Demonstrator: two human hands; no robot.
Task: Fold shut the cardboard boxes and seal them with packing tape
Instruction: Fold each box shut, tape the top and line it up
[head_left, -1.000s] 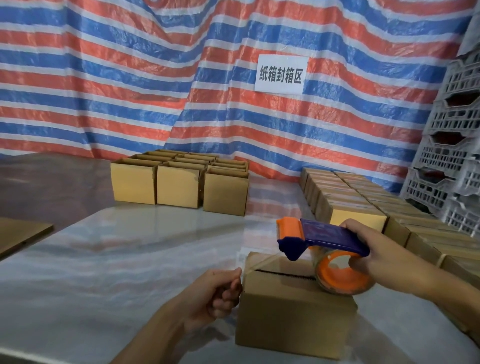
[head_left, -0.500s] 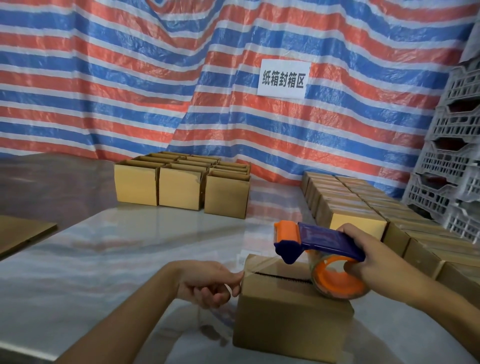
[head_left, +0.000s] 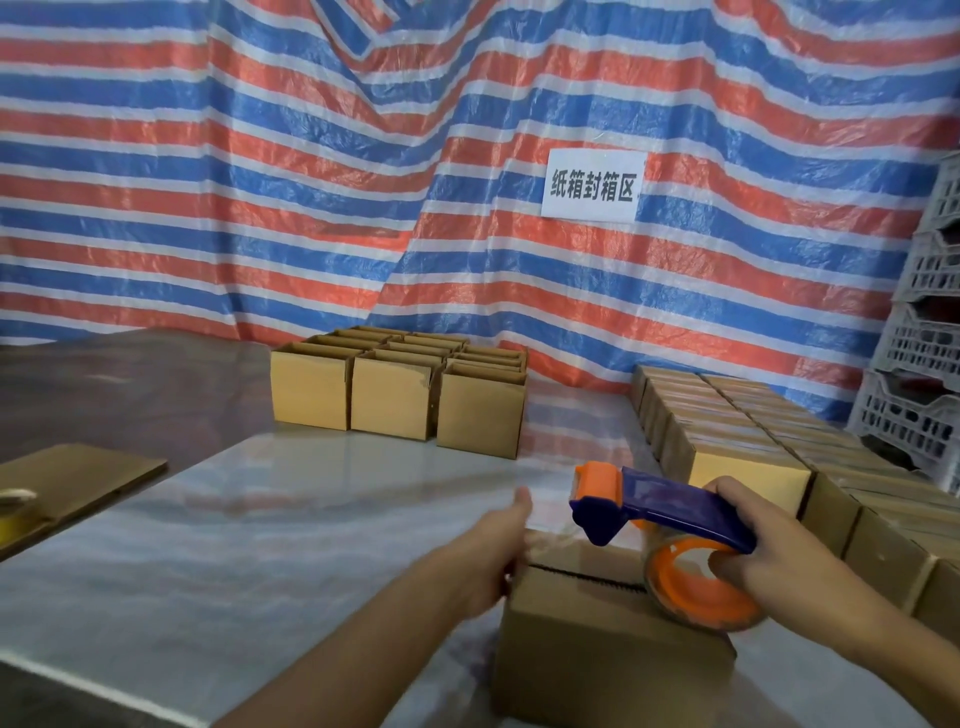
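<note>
A small cardboard box (head_left: 597, 654) stands near the table's front edge, flaps folded down with a dark seam along its top. My left hand (head_left: 496, 551) lies against the box's left upper edge with the thumb pointing up; it presses the clear tape end onto the side there. My right hand (head_left: 769, 545) grips the blue handle of the tape dispenser (head_left: 670, 519). Its orange roll rests on the right end of the box top. A strip of clear tape runs from the dispenser's orange head to the box's left edge.
Several open-topped boxes (head_left: 395, 400) stand grouped at the back of the shiny table (head_left: 260, 519). Rows of sealed boxes (head_left: 753, 431) line the right side, grey plastic crates (head_left: 924, 364) behind them. A flat cardboard sheet (head_left: 88, 475) with a tape roll (head_left: 13, 512) lies at left.
My left hand went from pinching the tape end in the air to lying against the box's left edge. The dispenser stayed over the box top.
</note>
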